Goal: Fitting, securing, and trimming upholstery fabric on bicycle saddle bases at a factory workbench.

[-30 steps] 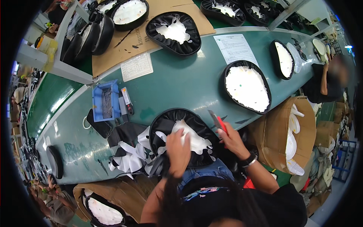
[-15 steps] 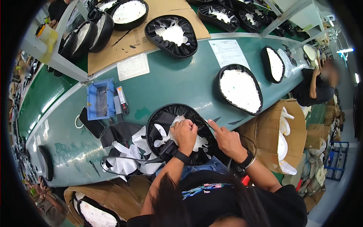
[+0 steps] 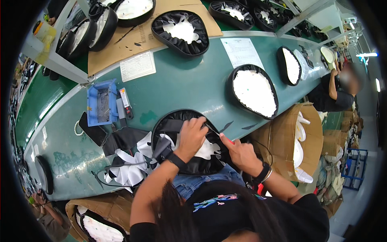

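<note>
A rounded black upholstered pad point(image 3: 163, 121) with a ragged white middle rests at the table's near edge, close to my body. Over it, my left hand point(image 3: 192, 135) has its fingers curled onto the black fabric near the far-right rim. My right hand point(image 3: 242, 155) is closed on a red-handled tool point(image 3: 227, 139) with a thin metal shaft. The shaft points up and left to the rim, beside my left fingertips. Whether its tip goes under the fabric cannot be made out. A dark device point(image 3: 162, 148) with a cable lies by my left wrist.
White and black fabric scraps point(image 3: 127, 166) lie left of the pad. Behind them are a blue bin point(image 3: 92, 105) and a box cutter point(image 3: 125, 103). More pads point(image 3: 254, 93) stand on the table. A cardboard box point(image 3: 278, 141) is at right; a co-worker point(image 3: 336, 90) works beyond.
My left hand has shifted from the pad's middle up toward its far-right rim. The tool's shaft now reaches that rim, and its red handle shows in my right hand.
</note>
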Demonstrator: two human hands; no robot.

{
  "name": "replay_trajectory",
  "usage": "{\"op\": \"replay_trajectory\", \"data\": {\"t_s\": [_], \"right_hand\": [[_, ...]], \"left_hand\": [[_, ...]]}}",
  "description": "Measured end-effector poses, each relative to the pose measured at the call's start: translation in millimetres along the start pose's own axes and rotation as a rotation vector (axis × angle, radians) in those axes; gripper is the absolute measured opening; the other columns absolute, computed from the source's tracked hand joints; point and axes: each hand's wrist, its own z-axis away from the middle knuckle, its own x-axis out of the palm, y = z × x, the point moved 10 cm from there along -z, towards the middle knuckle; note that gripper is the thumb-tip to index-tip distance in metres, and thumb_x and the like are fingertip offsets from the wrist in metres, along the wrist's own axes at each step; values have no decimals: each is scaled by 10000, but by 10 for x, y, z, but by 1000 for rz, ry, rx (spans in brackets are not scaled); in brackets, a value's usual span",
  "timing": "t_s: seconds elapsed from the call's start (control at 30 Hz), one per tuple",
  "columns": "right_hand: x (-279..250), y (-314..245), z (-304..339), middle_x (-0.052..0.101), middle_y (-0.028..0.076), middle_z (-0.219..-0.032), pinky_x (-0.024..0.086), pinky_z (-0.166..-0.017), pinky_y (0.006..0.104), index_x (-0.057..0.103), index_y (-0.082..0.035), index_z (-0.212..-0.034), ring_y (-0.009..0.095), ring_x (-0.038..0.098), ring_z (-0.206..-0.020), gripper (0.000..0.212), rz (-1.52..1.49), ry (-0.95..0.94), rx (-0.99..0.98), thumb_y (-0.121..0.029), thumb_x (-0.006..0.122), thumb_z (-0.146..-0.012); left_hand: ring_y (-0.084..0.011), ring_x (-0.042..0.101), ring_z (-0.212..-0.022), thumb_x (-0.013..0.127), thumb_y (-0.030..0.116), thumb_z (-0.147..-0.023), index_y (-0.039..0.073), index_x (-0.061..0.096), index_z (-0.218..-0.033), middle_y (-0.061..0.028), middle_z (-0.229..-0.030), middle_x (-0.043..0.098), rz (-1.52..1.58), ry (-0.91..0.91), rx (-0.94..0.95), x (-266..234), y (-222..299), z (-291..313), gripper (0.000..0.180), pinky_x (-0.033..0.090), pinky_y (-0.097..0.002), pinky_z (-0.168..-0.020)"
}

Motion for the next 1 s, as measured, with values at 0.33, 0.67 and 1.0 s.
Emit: {"op": "replay_trajectory", "data": {"t_s": [0.33, 0.67, 1.0], "right_hand": [[139, 92, -41, 558, 171, -758, 459, -460, 419, 365, -186, -1437, 310, 590, -544, 617, -98, -49, -40, -88, 513, -847], [302, 225, 206, 533, 127, -709, 441, -450, 431, 390, -186, -1429, 306, 552, -520, 583, -196, -22, 11, -107, 534, -870], [343, 161, 291, 592, 164, -750, 464, -502, 477, 404, -191, -1405, 365, 583, -584, 557, -208, -6, 257, -135, 555, -872]], "left_hand": [[-260, 432, -817, 684, 206, -719, 30, 574, -621, -64, -722, 489, 271, -244, 41, 343, -193, 26, 229, 338, -367, -728], [-226, 465, -793, 719, 306, -747, 48, 580, -562, -52, -670, 461, 390, -364, 220, 444, 339, 19, 347, 334, -373, -762], [-192, 590, -722, 658, 82, -792, 33, 624, -699, -72, -851, 582, 967, -178, -682, 341, -579, -35, 111, 469, -314, -677]]}}
